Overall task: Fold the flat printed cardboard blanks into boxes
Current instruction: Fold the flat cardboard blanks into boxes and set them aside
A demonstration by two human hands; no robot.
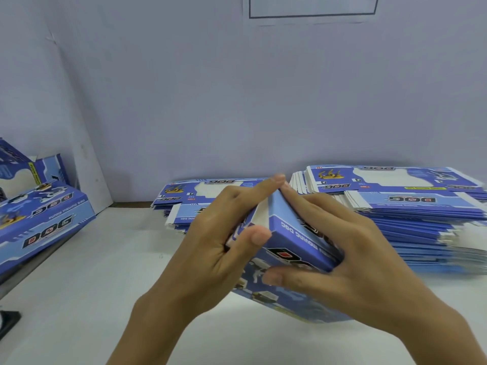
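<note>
Both hands clamp a half-folded blue printed cardboard box (pixel 295 243): left hand (pixel 218 248) fingers curl over its end, right hand (pixel 350 254) fingers grip its side.

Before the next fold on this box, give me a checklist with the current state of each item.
1. Left hand grips the box: ok.
2. Right hand grips the box from the other side: ok.
3. Box panels raised out of flat: ok.
4. End flap tucked closed: cannot tell, fingers cover it.
5. Stacks of flat blanks within view behind the hands: ok.
6. Finished boxes lie apart at the left: ok.
</note>
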